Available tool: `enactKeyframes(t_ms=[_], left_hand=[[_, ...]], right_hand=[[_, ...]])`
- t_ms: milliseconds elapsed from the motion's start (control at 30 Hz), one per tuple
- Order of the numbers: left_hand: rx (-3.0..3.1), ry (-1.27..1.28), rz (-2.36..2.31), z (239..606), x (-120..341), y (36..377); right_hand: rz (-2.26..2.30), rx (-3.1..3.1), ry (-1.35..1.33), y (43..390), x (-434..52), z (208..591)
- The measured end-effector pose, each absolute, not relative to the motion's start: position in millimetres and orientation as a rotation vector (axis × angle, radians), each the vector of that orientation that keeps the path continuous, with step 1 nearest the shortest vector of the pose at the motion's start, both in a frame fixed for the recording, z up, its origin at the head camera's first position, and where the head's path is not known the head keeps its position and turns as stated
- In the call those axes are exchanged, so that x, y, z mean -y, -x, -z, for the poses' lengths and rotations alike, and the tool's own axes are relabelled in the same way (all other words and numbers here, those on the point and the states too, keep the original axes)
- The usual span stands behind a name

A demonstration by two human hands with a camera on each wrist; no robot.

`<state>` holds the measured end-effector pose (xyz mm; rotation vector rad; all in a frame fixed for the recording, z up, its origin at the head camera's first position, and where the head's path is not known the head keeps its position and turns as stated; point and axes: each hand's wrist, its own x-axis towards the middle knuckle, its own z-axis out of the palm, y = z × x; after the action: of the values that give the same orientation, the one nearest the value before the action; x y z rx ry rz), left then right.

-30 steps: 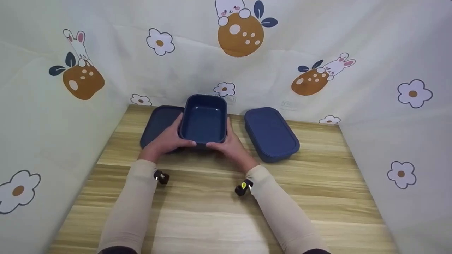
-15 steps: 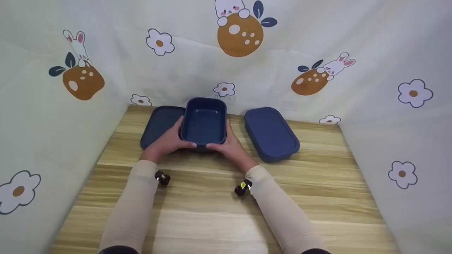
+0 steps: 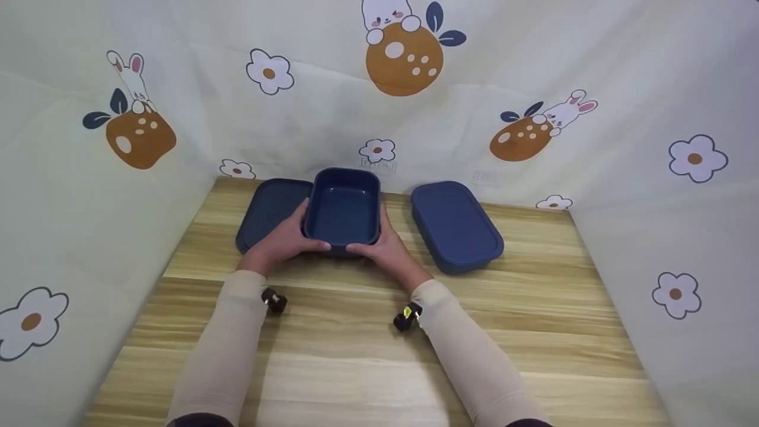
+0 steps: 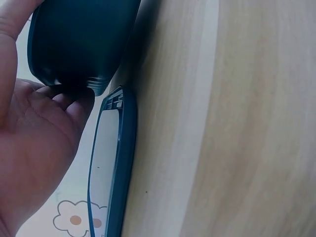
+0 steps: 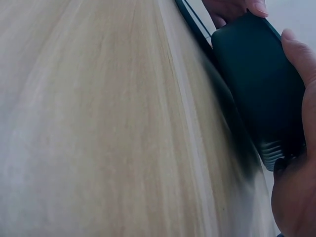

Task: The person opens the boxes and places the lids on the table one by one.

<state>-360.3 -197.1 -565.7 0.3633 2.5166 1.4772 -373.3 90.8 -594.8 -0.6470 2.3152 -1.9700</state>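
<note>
An open dark blue rectangular container (image 3: 344, 206) is held between both hands just over the wooden table (image 3: 367, 350), near its back middle. My left hand (image 3: 283, 240) grips its left side, thumb on the near rim. My right hand (image 3: 382, 244) grips the right side the same way. The left wrist view shows the container's underside (image 4: 81, 39) with my fingers (image 4: 74, 101) curled beneath it. In the right wrist view the container (image 5: 256, 84) sits a little off the table with my thumb on its edge.
A flat dark blue lid (image 3: 270, 207) lies left of the container, also in the left wrist view (image 4: 116, 163). A closed blue lidded box (image 3: 455, 225) stands to the right. Patterned cloth walls (image 3: 652, 178) enclose the table on three sides.
The container has come down between both hands, from tilted and raised to nearly level and close to the tabletop. Both hands keep their hold.
</note>
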Motion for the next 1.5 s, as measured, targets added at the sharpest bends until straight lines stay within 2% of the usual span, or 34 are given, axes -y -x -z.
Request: enactKeyframes(t_ms=[1500], left_hand=[[-2.461,-0.358,-1.580,575,198,360]], right_hand=[[1.956,-2.281,0.614,370,-87,604]])
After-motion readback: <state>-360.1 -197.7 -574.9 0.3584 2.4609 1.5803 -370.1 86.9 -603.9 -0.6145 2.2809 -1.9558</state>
